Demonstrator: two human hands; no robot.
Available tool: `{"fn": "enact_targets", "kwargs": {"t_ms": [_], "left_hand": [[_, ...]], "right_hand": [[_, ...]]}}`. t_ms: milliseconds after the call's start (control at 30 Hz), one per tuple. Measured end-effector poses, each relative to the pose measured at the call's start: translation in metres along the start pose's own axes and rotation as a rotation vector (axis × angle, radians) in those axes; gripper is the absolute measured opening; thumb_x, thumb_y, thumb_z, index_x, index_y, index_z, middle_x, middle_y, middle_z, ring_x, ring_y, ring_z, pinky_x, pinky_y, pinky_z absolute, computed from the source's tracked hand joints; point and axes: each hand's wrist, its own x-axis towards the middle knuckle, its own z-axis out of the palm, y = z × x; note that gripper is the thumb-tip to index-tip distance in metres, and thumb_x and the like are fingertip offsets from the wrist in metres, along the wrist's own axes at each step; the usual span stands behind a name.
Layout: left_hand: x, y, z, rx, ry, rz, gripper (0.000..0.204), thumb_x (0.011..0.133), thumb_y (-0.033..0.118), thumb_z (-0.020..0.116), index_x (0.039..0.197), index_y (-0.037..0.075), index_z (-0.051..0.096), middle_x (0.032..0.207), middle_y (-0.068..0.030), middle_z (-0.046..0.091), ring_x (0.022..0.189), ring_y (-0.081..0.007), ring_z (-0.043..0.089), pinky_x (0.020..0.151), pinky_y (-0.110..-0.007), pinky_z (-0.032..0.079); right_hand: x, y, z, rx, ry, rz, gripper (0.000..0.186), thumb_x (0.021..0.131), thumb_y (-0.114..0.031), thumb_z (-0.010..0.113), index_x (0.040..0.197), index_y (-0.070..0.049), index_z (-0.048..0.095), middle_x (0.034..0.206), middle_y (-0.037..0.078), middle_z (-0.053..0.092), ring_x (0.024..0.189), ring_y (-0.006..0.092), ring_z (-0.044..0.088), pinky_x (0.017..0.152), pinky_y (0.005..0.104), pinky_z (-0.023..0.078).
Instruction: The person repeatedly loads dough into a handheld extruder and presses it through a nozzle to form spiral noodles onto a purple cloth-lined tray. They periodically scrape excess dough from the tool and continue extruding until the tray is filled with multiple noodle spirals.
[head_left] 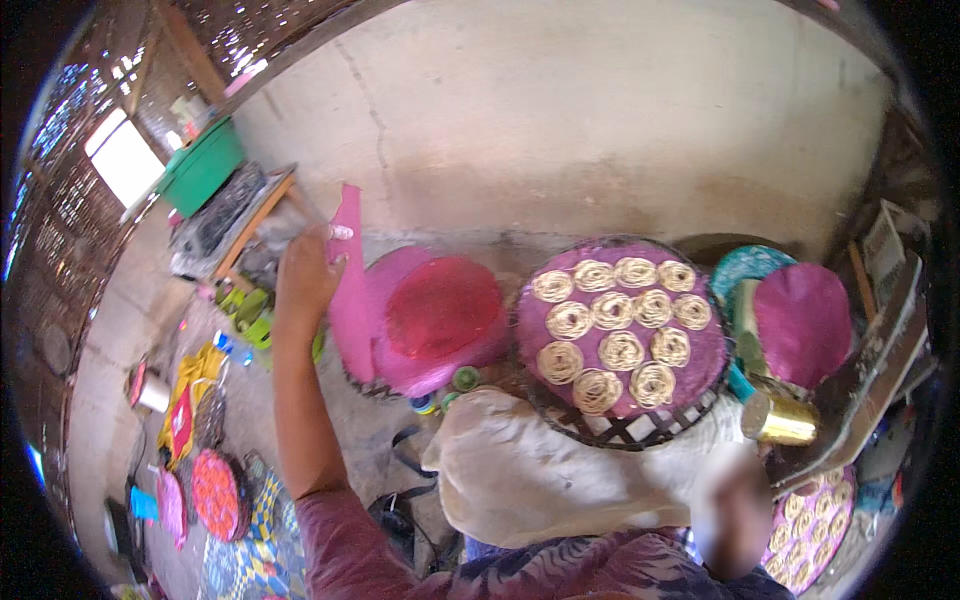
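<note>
My left hand (308, 268) reaches forward, closed on the upper part of a pink sheet (350, 290). The sheet hangs in a narrow strip down to a round pink-covered stack (425, 370) with a red round patch on top. A small white spot shows at my fingertips. To the right, a round tray (655, 432) lined with pink carries several pale coiled noodle nests (621, 350), on top of a whitish cloth-covered bundle (530, 470). My right hand cannot be made out; a blurred patch (735, 510) covers part of the lower right.
A gold-coloured can (779, 417) and another pink round sheet (803, 325) are beside a wooden frame (850, 375) on the right. More noodle nests (800, 530) lie below. A green basin (201, 166) rests on a bench at left. A plain wall (600, 120) closes the back.
</note>
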Motion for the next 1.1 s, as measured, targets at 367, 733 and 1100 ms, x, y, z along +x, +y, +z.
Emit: {"fn": "enact_targets", "kwargs": {"t_ms": [367, 733, 1100], "left_hand": [[0.027, 0.217, -0.054, -0.791, 0.091, 0.695, 0.044, 0.079, -0.001, 0.067, 0.123, -0.001, 0.059, 0.129, -0.0145, 0.058, 0.120, -0.0280, 0.056, 0.103, -0.034, 0.041], [0.006, 0.207, 0.117, -1.391, -0.271, 0.077, 0.058, 0.082, 0.003, 0.071, 0.137, 0.002, 0.051, 0.140, -0.0117, 0.052, 0.132, -0.0209, 0.045, 0.112, -0.034, 0.030], [-0.021, 0.189, 0.258, -1.010, -0.292, 0.175, 0.048, 0.077, 0.006, 0.073, 0.123, 0.001, 0.061, 0.130, -0.0162, 0.059, 0.121, -0.0302, 0.055, 0.102, -0.035, 0.042]], "right_hand": [[-0.003, -0.028, -0.005, 0.077, 0.020, -0.153, 0.117, 0.062, -0.060, 0.081, 0.146, 0.003, 0.028, 0.136, 0.016, 0.050, 0.121, 0.0230, 0.052, 0.104, 0.0355, 0.039], [-0.004, -0.025, -0.019, 0.152, 0.054, -0.190, 0.118, 0.062, -0.062, 0.081, 0.146, 0.003, 0.028, 0.135, 0.016, 0.050, 0.120, 0.0229, 0.052, 0.103, 0.0352, 0.040], [-0.007, -0.020, -0.029, 0.151, 0.088, -0.181, 0.119, 0.062, -0.063, 0.080, 0.145, 0.003, 0.028, 0.135, 0.016, 0.050, 0.120, 0.0228, 0.053, 0.102, 0.0350, 0.040]]}}
